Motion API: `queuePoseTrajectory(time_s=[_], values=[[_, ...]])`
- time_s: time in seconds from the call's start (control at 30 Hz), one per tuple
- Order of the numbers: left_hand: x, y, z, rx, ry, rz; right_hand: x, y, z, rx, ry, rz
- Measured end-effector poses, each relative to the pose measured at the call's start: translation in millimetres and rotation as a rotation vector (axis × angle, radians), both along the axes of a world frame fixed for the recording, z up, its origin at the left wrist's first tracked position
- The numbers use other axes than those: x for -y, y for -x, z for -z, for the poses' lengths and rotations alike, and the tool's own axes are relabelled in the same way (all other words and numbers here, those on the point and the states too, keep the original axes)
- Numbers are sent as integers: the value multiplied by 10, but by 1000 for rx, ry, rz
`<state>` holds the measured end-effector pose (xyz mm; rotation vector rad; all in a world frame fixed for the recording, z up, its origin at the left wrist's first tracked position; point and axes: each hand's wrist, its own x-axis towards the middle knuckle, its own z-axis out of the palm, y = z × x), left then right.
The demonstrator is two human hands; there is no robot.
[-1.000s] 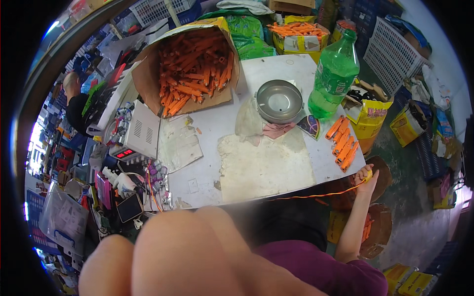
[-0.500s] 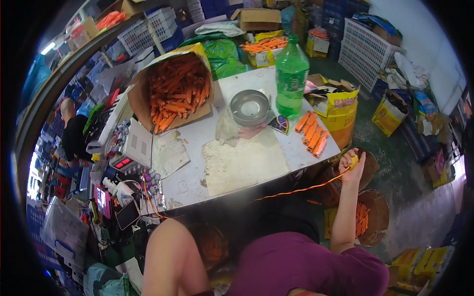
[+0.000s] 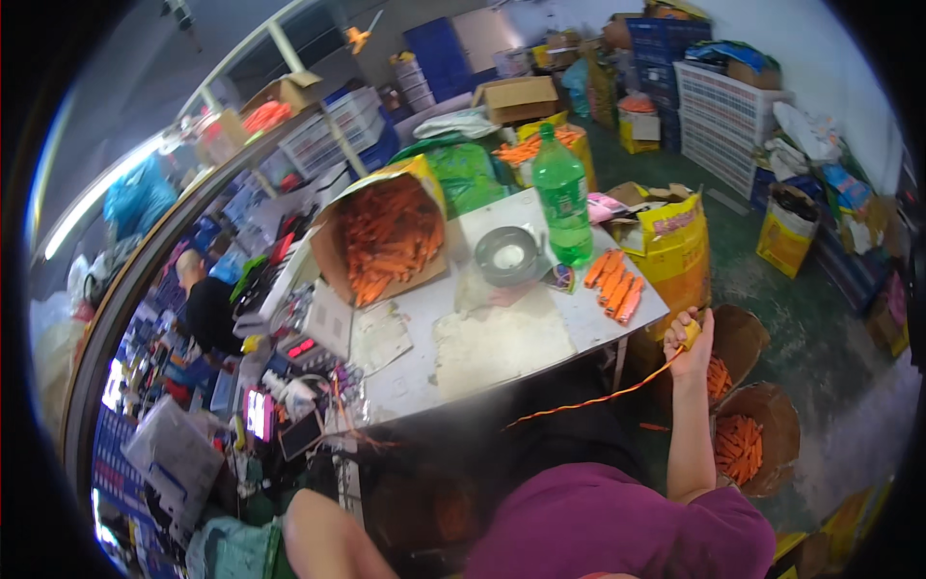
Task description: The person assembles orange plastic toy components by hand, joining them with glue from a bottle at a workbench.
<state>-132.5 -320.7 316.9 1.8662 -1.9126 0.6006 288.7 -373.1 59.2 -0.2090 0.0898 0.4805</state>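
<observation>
My right hand (image 3: 688,344) is raised beyond the table's right front corner. Its fingers are closed round a small yellow wired piece (image 3: 692,333). A twisted red and yellow wire (image 3: 598,398) runs from that piece leftward, below the table's front edge. My left hand is out of view; a bent bare limb (image 3: 323,540) shows at the lower left. Several orange pieces (image 3: 614,287) lie in a row on the white table (image 3: 395,391), near its right edge. A round grey metal dish (image 3: 508,256) stands behind a worn pale sheet (image 3: 502,338).
A tipped carton (image 3: 333,256) full of orange pieces lies at the table's back left. A green bottle (image 3: 562,198) stands by the dish. Left are a device with a red display (image 3: 313,347) and clutter. Open cartons (image 3: 781,434) and a yellow bag (image 3: 670,241) stand on the right.
The view has tilted up and turned, so the table appears lower and further right. My right hand still holds the yellow wired piece.
</observation>
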Motion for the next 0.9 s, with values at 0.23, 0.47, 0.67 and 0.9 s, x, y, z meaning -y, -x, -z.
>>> queuePoseTrajectory(time_s=[0.23,0.47,0.67,0.9], values=[[-828,-777,111,-1011,126,197,-134,74,-108,70,101,-64],[-3184,-1849,1301,-1372,-57,-1041,-699,240,-168,78,320,-238],[-5128,-2293,1935,-626,336,-1805,-1380,553,-182,531,521,-671],[-5938,-3216,1393,-138,-201,-2435,-2023,687,-198,654,560,-935]])
